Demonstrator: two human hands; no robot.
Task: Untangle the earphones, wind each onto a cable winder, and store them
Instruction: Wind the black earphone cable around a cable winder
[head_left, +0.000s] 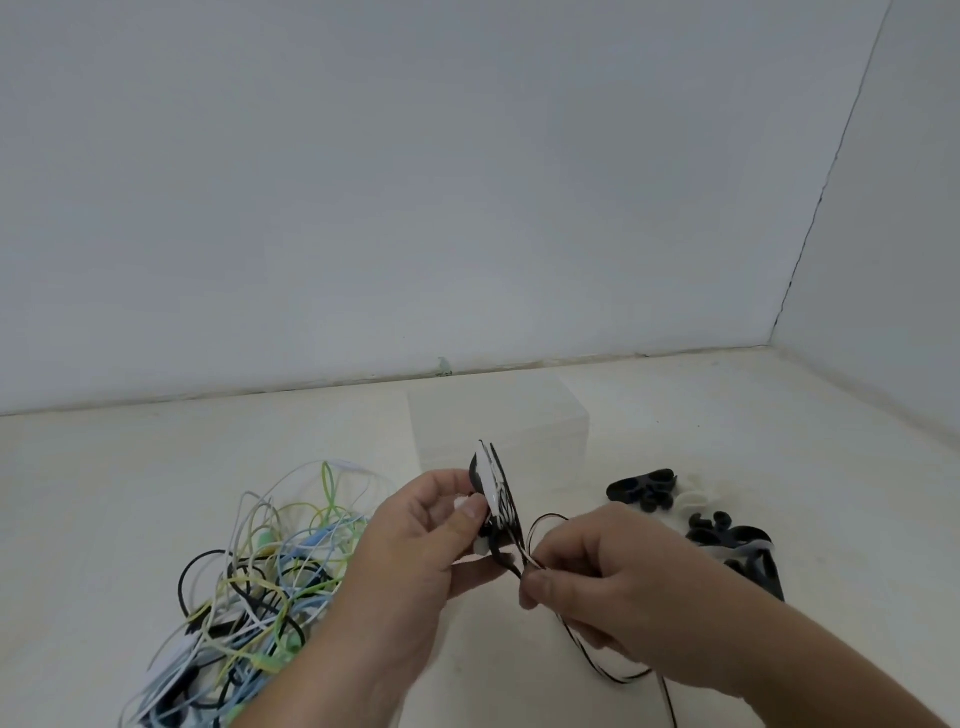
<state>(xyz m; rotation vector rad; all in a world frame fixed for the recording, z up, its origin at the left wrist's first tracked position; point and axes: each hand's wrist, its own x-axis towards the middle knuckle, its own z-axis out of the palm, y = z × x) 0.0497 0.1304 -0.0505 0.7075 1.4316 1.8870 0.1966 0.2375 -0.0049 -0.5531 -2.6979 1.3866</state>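
My left hand (415, 551) holds a black cable winder (493, 488) upright above the table, with black-and-white earphone cable wrapped around it. My right hand (587, 566) pinches that same cable (543, 525) just right of the winder, where it forms a small loop. The rest of the cable (608, 670) trails down under my right wrist to the table. A tangled pile of earphones (249, 592) in white, green, blue and black lies at the lower left.
Several spare winders, black (641, 486) and white (693, 499), lie on the table at the right, with more black ones (737, 540) behind my right hand. A clear plastic box (498, 415) stands behind my hands. Walls close the back and right.
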